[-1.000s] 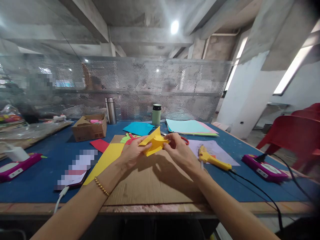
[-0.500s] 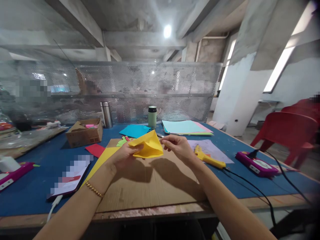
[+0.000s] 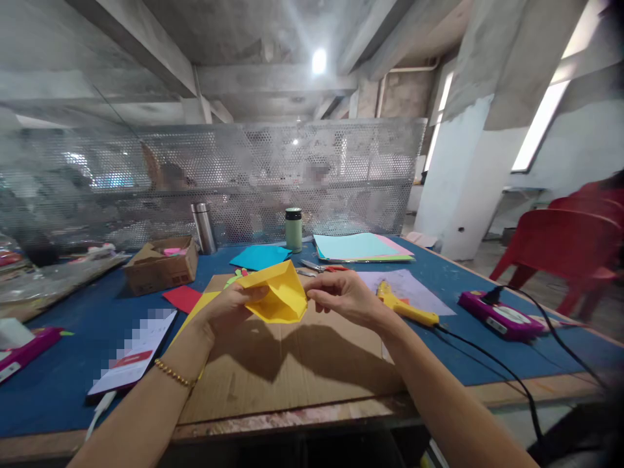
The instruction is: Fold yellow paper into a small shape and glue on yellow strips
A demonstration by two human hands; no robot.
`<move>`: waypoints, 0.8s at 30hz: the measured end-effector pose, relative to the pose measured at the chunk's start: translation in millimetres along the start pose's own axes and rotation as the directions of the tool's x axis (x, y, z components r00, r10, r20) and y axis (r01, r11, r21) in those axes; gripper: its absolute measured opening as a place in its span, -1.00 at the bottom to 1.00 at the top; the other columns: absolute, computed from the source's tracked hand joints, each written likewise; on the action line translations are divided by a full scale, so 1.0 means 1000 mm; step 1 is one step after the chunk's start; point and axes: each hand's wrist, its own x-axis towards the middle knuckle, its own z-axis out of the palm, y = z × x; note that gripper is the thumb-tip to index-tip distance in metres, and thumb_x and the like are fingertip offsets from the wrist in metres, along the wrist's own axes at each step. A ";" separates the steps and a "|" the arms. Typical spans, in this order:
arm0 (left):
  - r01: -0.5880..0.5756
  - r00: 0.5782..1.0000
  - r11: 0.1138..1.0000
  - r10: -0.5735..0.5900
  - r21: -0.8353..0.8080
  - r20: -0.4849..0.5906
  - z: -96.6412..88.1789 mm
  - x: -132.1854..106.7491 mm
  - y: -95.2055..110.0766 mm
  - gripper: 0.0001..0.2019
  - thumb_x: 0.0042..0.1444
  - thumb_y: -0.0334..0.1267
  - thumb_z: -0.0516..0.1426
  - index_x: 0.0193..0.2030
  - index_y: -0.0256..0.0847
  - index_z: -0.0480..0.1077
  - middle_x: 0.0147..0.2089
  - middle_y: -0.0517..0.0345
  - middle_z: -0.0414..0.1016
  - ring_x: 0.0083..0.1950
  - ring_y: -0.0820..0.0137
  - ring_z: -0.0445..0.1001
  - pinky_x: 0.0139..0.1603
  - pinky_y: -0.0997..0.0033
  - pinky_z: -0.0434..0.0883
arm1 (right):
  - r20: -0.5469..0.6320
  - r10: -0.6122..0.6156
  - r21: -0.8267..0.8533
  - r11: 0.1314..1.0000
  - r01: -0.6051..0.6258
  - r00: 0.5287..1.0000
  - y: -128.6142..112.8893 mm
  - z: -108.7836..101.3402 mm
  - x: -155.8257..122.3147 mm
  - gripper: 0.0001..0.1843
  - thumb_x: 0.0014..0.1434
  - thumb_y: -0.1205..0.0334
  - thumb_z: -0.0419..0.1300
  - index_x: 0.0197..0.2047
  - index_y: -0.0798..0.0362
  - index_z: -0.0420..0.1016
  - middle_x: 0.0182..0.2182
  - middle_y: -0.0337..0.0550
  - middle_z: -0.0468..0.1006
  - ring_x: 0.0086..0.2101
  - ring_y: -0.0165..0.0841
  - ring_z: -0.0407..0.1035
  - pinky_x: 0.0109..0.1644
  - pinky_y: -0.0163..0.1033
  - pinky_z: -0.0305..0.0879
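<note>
Yellow folded paper (image 3: 279, 298) pinched in my left hand (image 3: 228, 311), my right hand (image 3: 342, 297) nipping its right edge, both raised over the cardboard sheet (image 3: 292, 364), glue gun (image 3: 402, 304) just beside.

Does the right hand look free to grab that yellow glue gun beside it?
Probably yes. The glue gun lies just to the right of the right hand on the blue table, with nothing between them. That hand only pinches an edge of the folded yellow paper, which the left hand also holds.
</note>
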 end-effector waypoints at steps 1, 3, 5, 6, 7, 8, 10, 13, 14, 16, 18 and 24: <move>0.002 1.000 1.000 -0.002 -0.010 0.008 -0.001 0.000 -0.001 -0.67 -0.08 -0.25 0.45 -0.16 -0.27 0.60 -0.17 -0.08 0.67 -0.14 0.15 0.62 0.01 0.21 0.50 | 0.007 0.007 -0.035 0.999 -0.007 1.000 0.002 0.001 0.000 -0.76 0.26 0.13 0.24 -0.13 0.05 0.68 -0.45 -0.19 0.61 -0.48 -0.43 0.46 -0.45 -0.35 0.30; 0.009 1.000 0.999 -0.009 -0.031 0.012 -0.003 0.001 -0.002 -0.68 -0.08 -0.27 0.45 -0.15 -0.28 0.60 -0.18 -0.05 0.68 -0.16 0.18 0.62 0.02 0.23 0.48 | 0.001 0.012 -0.098 0.995 -0.011 1.000 0.006 0.002 -0.001 -0.77 0.26 0.13 0.24 -0.17 0.08 0.67 -0.47 -0.19 0.60 -0.49 -0.43 0.45 -0.46 -0.35 0.27; 0.023 1.000 0.999 -0.023 -0.043 -0.001 -0.004 0.002 -0.002 -0.67 -0.10 -0.28 0.47 -0.16 -0.29 0.61 -0.17 -0.05 0.68 -0.19 0.21 0.62 -0.02 0.27 0.48 | -0.017 0.000 -0.156 0.988 -0.003 1.000 0.008 0.003 -0.001 -0.77 0.26 0.14 0.23 -0.23 0.09 0.66 -0.49 -0.19 0.58 -0.50 -0.44 0.42 -0.48 -0.36 0.23; 0.030 0.999 0.999 -0.030 -0.043 -0.009 -0.004 0.002 -0.002 -0.65 -0.12 -0.28 0.47 -0.16 -0.30 0.62 -0.17 -0.06 0.68 -0.19 0.22 0.62 -0.04 0.28 0.48 | -0.025 -0.008 -0.183 0.983 0.003 1.000 0.009 0.004 -0.001 -0.78 0.26 0.15 0.23 -0.25 0.10 0.65 -0.49 -0.19 0.58 -0.50 -0.44 0.41 -0.48 -0.36 0.21; 0.038 0.999 0.998 -0.039 -0.042 -0.016 -0.003 0.002 -0.002 -0.64 -0.13 -0.28 0.48 -0.16 -0.32 0.62 -0.16 -0.07 0.68 -0.19 0.22 0.62 -0.06 0.30 0.48 | -0.033 -0.016 -0.211 0.978 0.009 0.999 0.010 0.005 0.000 -0.79 0.25 0.16 0.23 -0.26 0.10 0.65 -0.49 -0.19 0.57 -0.50 -0.45 0.40 -0.48 -0.36 0.19; 0.048 0.999 0.998 -0.049 -0.040 -0.021 -0.002 0.002 -0.001 -0.61 -0.15 -0.27 0.49 -0.15 -0.33 0.62 -0.15 -0.08 0.68 -0.18 0.23 0.62 -0.08 0.32 0.49 | -0.040 -0.026 -0.239 0.971 0.016 0.999 0.010 0.005 0.000 -0.80 0.25 0.18 0.22 -0.28 0.10 0.64 -0.50 -0.19 0.57 -0.51 -0.46 0.38 -0.49 -0.36 0.16; 0.057 0.998 0.998 -0.058 -0.040 -0.028 0.001 0.002 0.001 -0.60 -0.19 -0.26 0.51 -0.17 -0.33 0.62 -0.18 -0.06 0.68 -0.20 0.26 0.62 -0.13 0.36 0.49 | -0.043 -0.046 -0.299 0.954 0.031 0.998 0.009 0.006 0.001 -0.82 0.23 0.22 0.22 -0.31 0.11 0.63 -0.51 -0.21 0.55 -0.52 -0.47 0.34 -0.50 -0.35 0.11; 0.036 0.999 0.997 -0.038 -0.061 -0.034 0.004 0.002 0.002 -0.64 -0.22 -0.29 0.52 -0.26 -0.30 0.60 -0.27 0.05 0.67 -0.28 0.35 0.60 -0.22 0.45 0.47 | -0.017 -0.057 -0.368 0.929 0.047 0.998 0.007 0.008 0.002 -0.81 0.22 0.27 0.19 -0.35 0.12 0.60 -0.54 -0.24 0.51 -0.53 -0.49 0.29 -0.50 -0.35 0.06; 0.026 0.999 0.997 -0.028 -0.066 -0.033 0.005 0.002 0.002 -0.66 -0.23 -0.30 0.52 -0.28 -0.29 0.60 -0.29 0.07 0.66 -0.30 0.37 0.59 -0.24 0.47 0.46 | -0.010 -0.050 -0.378 0.925 0.042 0.999 0.006 0.009 0.002 -0.80 0.22 0.27 0.17 -0.36 0.12 0.60 -0.54 -0.24 0.50 -0.53 -0.49 0.29 -0.50 -0.35 0.06; 0.020 0.999 0.998 -0.022 -0.062 -0.028 0.004 0.003 0.001 -0.67 -0.23 -0.31 0.52 -0.30 -0.30 0.59 -0.30 0.07 0.66 -0.32 0.37 0.59 -0.24 0.46 0.46 | -0.009 -0.026 -0.377 0.926 0.021 1.000 0.004 0.010 0.002 -0.79 0.22 0.29 0.14 -0.37 0.11 0.58 -0.55 -0.25 0.50 -0.52 -0.49 0.30 -0.49 -0.36 0.07; 0.019 0.999 0.999 -0.020 -0.049 -0.031 0.002 0.003 0.000 -0.68 -0.20 -0.31 0.51 -0.29 -0.31 0.59 -0.29 0.03 0.66 -0.31 0.34 0.59 -0.22 0.43 0.47 | -0.022 -0.002 -0.361 0.932 -0.006 1.000 0.003 0.012 0.002 -0.82 0.20 0.31 0.15 -0.36 0.11 0.57 -0.55 -0.25 0.50 -0.51 -0.49 0.32 -0.48 -0.36 0.10; -0.005 0.999 1.000 0.003 -0.030 -0.042 -0.003 0.004 0.000 -0.72 -0.15 -0.32 0.48 -0.26 -0.29 0.62 -0.23 -0.02 0.68 -0.27 0.27 0.61 -0.14 0.34 0.49 | 0.000 0.026 -0.286 0.958 -0.025 1.000 0.000 0.011 0.001 -0.88 0.17 0.33 0.15 -0.33 0.09 0.53 -0.56 -0.29 0.49 -0.53 -0.50 0.32 -0.49 -0.38 0.12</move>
